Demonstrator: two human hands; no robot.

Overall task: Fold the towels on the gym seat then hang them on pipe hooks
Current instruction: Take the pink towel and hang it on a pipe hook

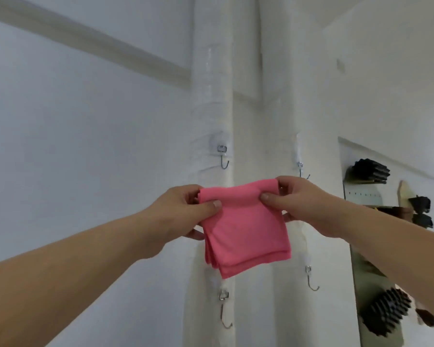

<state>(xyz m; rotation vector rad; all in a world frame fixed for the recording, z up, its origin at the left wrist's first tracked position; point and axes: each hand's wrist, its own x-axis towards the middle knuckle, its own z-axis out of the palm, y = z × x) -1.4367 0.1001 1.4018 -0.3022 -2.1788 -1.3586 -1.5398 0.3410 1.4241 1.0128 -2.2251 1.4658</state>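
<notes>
Pink towel [246, 229], folded into a layered square (its lower edges sit stepped, one behind another), hangs between the two grips in front of two white vertical pipes. The left grip [186, 211] pinches the towel's upper left corner, with the thumb pressed on the near face and the fingers curled behind the cloth. The right grip [301, 204] pinches the upper right corner the same way, thumb in front and fingers curled over the top fold. Both bare forearms reach forward and up. Above and a little right of the left grip, the upper left hook [223, 157] sits on the left pipe [211, 96], apart from the towel. Just above the right grip, the upper right hook [301, 170] sits on the right pipe [278, 96], its curl near the fingertips. Well below the left grip, under the towel's bottom edge, hangs the lower left hook [224, 311]. Below the right grip hangs the lower right hook [311, 279]. To the right of the right grip stands a reflective panel [376, 266] showing dark, blurred shapes that I cannot identify.
</notes>
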